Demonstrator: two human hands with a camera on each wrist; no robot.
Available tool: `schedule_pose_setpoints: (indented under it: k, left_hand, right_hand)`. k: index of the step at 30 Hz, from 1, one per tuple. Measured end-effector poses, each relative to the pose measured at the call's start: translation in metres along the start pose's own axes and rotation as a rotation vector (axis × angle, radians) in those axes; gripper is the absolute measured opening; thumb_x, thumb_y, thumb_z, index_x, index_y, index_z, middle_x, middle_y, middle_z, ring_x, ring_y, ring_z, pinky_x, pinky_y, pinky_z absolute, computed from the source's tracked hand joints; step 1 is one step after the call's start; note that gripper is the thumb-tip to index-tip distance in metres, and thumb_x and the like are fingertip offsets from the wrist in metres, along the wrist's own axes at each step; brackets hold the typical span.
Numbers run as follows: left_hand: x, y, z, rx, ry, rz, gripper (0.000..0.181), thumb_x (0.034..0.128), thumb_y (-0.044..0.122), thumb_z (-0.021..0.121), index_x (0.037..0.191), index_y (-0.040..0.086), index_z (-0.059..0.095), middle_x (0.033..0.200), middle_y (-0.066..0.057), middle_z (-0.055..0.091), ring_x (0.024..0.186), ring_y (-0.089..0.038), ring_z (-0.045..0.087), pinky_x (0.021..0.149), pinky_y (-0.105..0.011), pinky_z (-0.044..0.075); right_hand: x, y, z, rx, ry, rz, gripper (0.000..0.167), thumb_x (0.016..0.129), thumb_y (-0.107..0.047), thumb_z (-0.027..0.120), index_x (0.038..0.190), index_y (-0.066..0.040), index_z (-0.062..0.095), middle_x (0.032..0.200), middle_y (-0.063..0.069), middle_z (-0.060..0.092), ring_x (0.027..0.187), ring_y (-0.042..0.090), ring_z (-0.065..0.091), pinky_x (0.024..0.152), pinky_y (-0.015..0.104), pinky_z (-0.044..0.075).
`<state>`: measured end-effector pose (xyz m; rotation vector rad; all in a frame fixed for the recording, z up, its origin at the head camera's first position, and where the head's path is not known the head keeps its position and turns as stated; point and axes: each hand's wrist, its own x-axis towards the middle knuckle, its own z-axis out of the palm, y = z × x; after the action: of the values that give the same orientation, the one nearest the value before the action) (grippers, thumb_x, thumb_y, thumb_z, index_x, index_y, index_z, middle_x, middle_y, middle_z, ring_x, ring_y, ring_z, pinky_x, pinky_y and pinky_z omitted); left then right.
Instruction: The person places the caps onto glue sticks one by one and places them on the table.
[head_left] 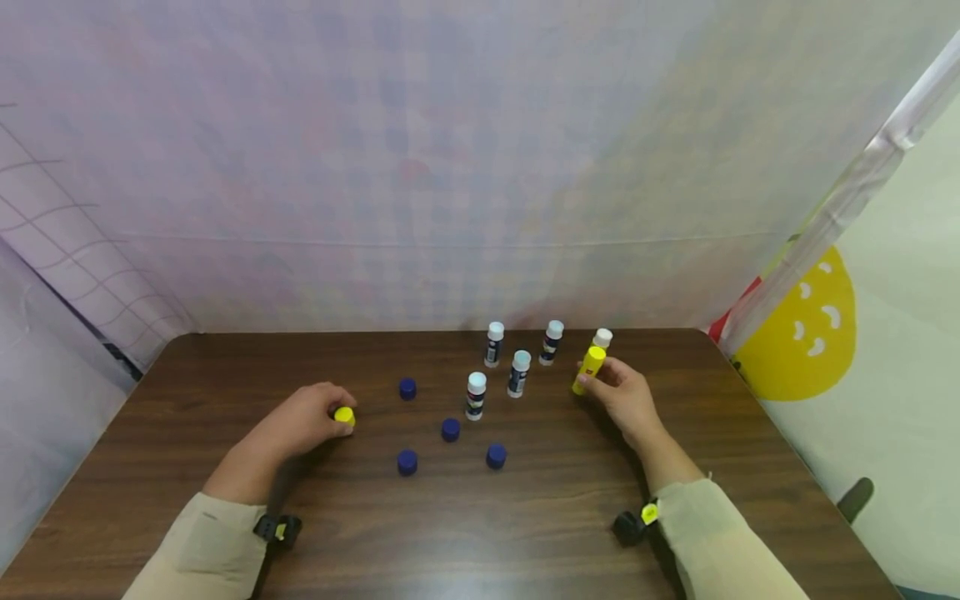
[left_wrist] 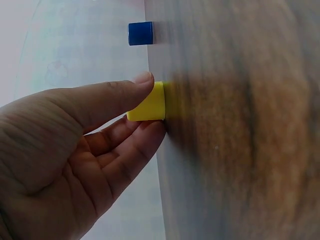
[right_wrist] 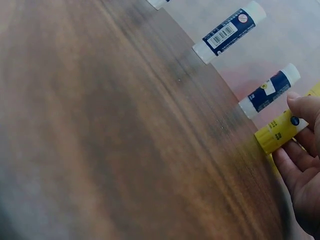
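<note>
Between thumb and fingers, my left hand (head_left: 306, 421) pinches a small yellow cap (left_wrist: 152, 105) at the tabletop, left of the blue caps. My right hand (head_left: 622, 398) holds a yellow glue stick (head_left: 589, 369) with a yellow top, slightly tilted, at the right of the table. In the right wrist view its base (right_wrist: 270, 137) is at the wood. Just behind it shows the white top (head_left: 602, 337) of another stick, whose body is mostly hidden. Several blue-labelled glue sticks (head_left: 476, 397) with white tops stand upright to the left of my right hand.
Several dark blue caps (head_left: 450, 430) lie spread over the middle of the brown wooden table (head_left: 435, 533). One blue cap (left_wrist: 140, 33) shows beyond my left hand in the left wrist view. A pale patterned curtain (head_left: 420, 167) hangs along the back edge.
</note>
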<state>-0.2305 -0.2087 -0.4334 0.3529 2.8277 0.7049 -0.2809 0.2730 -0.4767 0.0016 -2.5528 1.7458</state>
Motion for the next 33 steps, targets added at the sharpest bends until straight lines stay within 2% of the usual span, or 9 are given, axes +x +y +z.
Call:
schedule_pose_setpoints:
  k: [4,8,12,15,19,22,24,29,33]
  left_hand:
    - [0.000,0.001,0.000,-0.014,-0.002,-0.017,0.026,0.0901,0.012,0.081,0.113,0.002,0.073,0.105,-0.009,0.070,0.094,-0.023,0.065,0.089,-0.050,0.058]
    - [0.000,0.002,0.000,-0.014,-0.008,-0.025,0.025,0.0903,0.012,0.081,0.112,0.002,0.073,0.105,-0.009,0.070,0.094,-0.023,0.065,0.089,-0.049,0.058]
    - [0.001,0.003,0.000,-0.004,-0.007,-0.016,0.025,0.0899,0.012,0.081,0.112,0.002,0.074,0.106,-0.010,0.071,0.095,-0.024,0.065,0.090,-0.050,0.058]
    - [0.001,0.002,0.001,-0.008,-0.002,-0.003,0.025,0.0895,0.011,0.081,0.111,0.002,0.074,0.106,-0.010,0.071,0.095,-0.024,0.065,0.089,-0.050,0.058]
    - [0.001,0.001,0.002,-0.014,0.000,0.009,0.025,0.0895,0.011,0.081,0.111,0.002,0.074,0.106,-0.010,0.071,0.096,-0.024,0.066,0.088,-0.049,0.058]
    - [0.001,0.001,0.002,-0.013,-0.001,0.017,0.025,0.0896,0.012,0.081,0.111,0.002,0.074,0.106,-0.010,0.071,0.096,-0.024,0.066,0.088,-0.049,0.058]
    - [0.001,0.001,0.002,-0.014,-0.003,0.017,0.025,0.0898,0.012,0.081,0.111,0.002,0.074,0.106,-0.010,0.071,0.096,-0.024,0.066,0.088,-0.049,0.058]
    - [0.000,0.001,0.000,-0.016,-0.001,0.014,0.024,0.0899,0.011,0.081,0.111,0.002,0.074,0.106,-0.010,0.071,0.096,-0.024,0.066,0.088,-0.049,0.058]
    - [0.000,0.001,0.000,-0.023,0.000,0.011,0.025,0.0898,0.012,0.081,0.112,0.001,0.074,0.107,-0.011,0.072,0.096,-0.025,0.066,0.088,-0.049,0.058]
  right_hand:
    - [0.001,0.001,-0.002,0.000,-0.001,0.008,0.052,0.099,-0.030,0.073,0.141,-0.002,0.059,0.144,0.016,0.064,0.121,0.008,0.061,0.094,0.007,0.049]
    - [0.001,0.002,-0.004,0.001,-0.003,0.026,0.050,0.101,-0.026,0.072,0.142,-0.002,0.058,0.146,0.016,0.063,0.128,0.018,0.059,0.094,0.007,0.048]
    - [-0.006,-0.012,-0.004,-0.003,-0.011,0.047,0.047,0.102,-0.020,0.069,0.143,0.001,0.056,0.147,0.019,0.061,0.135,0.029,0.056,0.097,0.010,0.047]
    - [-0.007,-0.011,-0.004,-0.015,-0.012,0.043,0.047,0.102,-0.020,0.069,0.143,0.001,0.056,0.147,0.020,0.061,0.135,0.030,0.056,0.098,0.011,0.047]
    - [-0.002,0.002,-0.006,-0.024,0.001,0.033,0.049,0.100,-0.026,0.072,0.142,-0.003,0.059,0.145,0.017,0.063,0.133,0.027,0.057,0.108,0.025,0.048]
    - [-0.003,0.002,-0.006,-0.025,0.009,0.036,0.051,0.098,-0.029,0.074,0.140,-0.004,0.061,0.144,0.017,0.064,0.133,0.027,0.057,0.113,0.036,0.047]
    - [-0.003,0.003,-0.007,-0.033,0.020,0.036,0.053,0.098,-0.031,0.075,0.140,-0.004,0.061,0.143,0.018,0.063,0.131,0.027,0.058,0.110,0.032,0.048]
    - [-0.005,0.003,-0.009,-0.036,0.050,0.041,0.058,0.095,-0.034,0.078,0.141,-0.003,0.059,0.142,0.021,0.063,0.126,0.025,0.060,0.093,0.013,0.049]
    - [-0.007,0.003,-0.014,-0.028,0.054,0.049,0.061,0.094,-0.036,0.079,0.143,-0.004,0.058,0.143,0.020,0.063,0.119,0.012,0.063,0.090,0.009,0.050]
